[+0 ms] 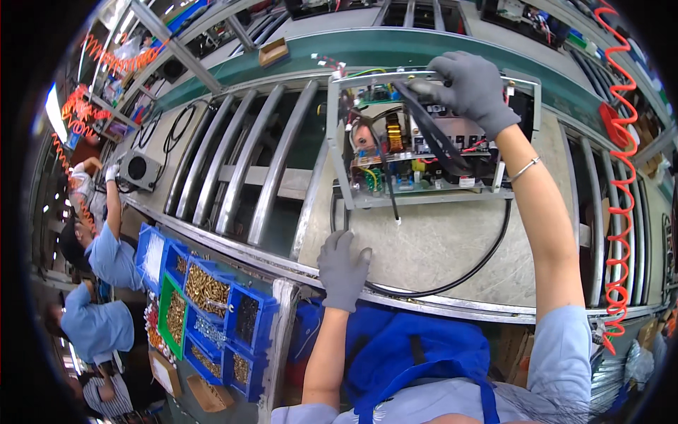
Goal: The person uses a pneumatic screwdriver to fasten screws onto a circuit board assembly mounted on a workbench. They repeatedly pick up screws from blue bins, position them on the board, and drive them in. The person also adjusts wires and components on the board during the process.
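1. Factory line seen from above: a grey work surface (438,247) with a green conveyor belt (395,46) along its far side and metal rollers (240,162) to the left.
2. An open metal chassis (431,134) sits on the far part of the work surface, showing circuit boards, a coil and coloured wires inside.
3. Right hand (470,88), in a grey glove, reaches far out with the arm nearly straight. It lies over the chassis's far rim, fingers curled down together onto a black cable (431,134) where that meets the frame. A thin bangle (526,168) shows at the wrist.
4. The black cable runs diagonally across the chassis interior, then loops in a wide arc over the near work surface.
5. Left hand (342,268), also grey-gloved, rests at the near edge of the surface, fingers together and pointing far, lying on or just beside the cable loop; whether it grips cannot be told.
6. Blue parts bins (205,311) holding screws and small fittings stand near left.
7. Other workers in blue shirts (106,261) stand far left along the line.
8. Orange coiled hoses (618,177) hang on the right.
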Available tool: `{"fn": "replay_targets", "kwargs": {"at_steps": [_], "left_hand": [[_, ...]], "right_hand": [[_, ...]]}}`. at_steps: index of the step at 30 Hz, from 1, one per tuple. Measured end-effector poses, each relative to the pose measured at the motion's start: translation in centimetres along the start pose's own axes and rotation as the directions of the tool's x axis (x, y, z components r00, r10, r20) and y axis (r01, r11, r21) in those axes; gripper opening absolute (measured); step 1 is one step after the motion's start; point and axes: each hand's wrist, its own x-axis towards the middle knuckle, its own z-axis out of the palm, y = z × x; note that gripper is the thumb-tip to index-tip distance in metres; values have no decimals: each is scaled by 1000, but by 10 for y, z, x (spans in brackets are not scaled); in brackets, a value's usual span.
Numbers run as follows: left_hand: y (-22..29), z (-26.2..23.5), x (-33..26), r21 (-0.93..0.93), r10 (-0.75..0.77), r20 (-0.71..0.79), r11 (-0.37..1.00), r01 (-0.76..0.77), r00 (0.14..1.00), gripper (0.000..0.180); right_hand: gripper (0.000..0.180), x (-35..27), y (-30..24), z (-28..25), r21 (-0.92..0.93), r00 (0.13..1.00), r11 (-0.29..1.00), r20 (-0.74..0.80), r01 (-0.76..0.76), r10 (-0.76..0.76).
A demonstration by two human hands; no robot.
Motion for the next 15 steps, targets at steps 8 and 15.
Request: {"fn": "replay_targets", "kwargs": {"at_steps": [8,15], "left_hand": [[5,-1,3,21,1,25,1000,-1,1000,47],[14,-5,5,51,-15,38,999,13,999,47]], "right_hand": [[58,-1,2,6,16,999,999,8,-38,37],[51,-7,-4,-2,59,997,998,-73,0,4]]}}
